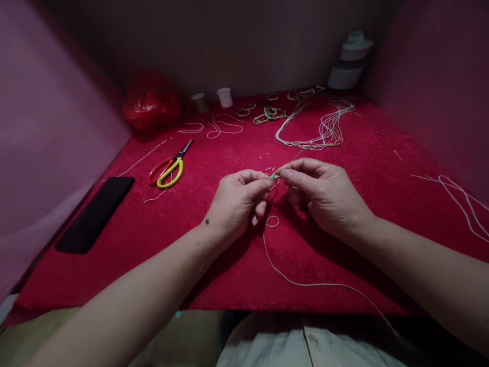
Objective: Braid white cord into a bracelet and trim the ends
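Note:
Both hands meet over the middle of the red cloth table (237,265). My left hand (237,201) pinches a small green knotted piece (274,176) on a thin pale cord (290,278). My right hand (324,193) pinches the same knot from the other side, fingertips almost touching the left ones. The cord loops below the hands and trails toward the table's near edge on the right.
Red and yellow scissors (168,169) lie to the left, a black phone (95,213) nearer the left edge. A bundle of pale cords (321,130), several finished braided pieces (269,114), two small spools (224,97), a red bag (151,104) and a white container (349,61) sit at the back. Loose cords (462,201) lie at the right.

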